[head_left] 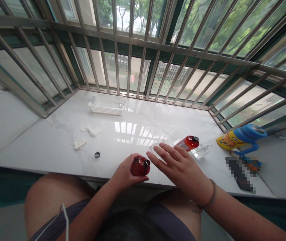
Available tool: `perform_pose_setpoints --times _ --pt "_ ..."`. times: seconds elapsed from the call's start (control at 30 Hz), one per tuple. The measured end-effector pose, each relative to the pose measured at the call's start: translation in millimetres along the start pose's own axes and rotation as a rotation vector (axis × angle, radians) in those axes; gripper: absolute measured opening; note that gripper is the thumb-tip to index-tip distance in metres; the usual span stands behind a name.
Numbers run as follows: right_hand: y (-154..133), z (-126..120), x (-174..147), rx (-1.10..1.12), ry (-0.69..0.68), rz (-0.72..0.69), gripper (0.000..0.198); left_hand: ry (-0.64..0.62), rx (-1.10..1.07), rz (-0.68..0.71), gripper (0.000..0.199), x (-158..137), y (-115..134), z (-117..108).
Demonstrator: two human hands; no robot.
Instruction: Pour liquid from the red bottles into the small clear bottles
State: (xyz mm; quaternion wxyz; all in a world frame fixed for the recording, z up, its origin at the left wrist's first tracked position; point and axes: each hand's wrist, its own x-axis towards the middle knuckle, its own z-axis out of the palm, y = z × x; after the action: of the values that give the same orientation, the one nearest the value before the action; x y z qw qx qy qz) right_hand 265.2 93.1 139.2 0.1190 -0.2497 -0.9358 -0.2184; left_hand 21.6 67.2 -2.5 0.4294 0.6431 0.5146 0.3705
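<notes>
The pale, glossy surface point(57, 144) stretched out beneath and beyond both grips. Far ahead of the left grip point(127, 171) stood a white basket point(106, 109); a blue-and-yellow flask point(240, 137) lay tilted to the right of the right grip point(180, 167). The left grip was curled around a dark red bottle point(139, 167), its neck angled toward the right grip, which hovered with fingers spread, apparently holding nothing. Just beyond the right grip lay a second red bottle point(188, 144), black cap on, with clear plastic point(200, 151) beside it. Ahead and left of the left grip lay crumpled tissues point(92, 130), and nearer, a small black ring point(97, 155), perhaps a cap. The held bottle's mouth looked uncovered, so its opening seemed done; the second bottle appeared closed, its opening left undone.
</notes>
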Motion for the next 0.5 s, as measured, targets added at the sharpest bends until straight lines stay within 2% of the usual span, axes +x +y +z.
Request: perform_pose_setpoints --times 0.5 --pt "5.4 2.7 1.8 -0.019 0.011 -0.046 0.045 -0.006 -0.014 -0.005 0.081 2.6 -0.1 0.0"
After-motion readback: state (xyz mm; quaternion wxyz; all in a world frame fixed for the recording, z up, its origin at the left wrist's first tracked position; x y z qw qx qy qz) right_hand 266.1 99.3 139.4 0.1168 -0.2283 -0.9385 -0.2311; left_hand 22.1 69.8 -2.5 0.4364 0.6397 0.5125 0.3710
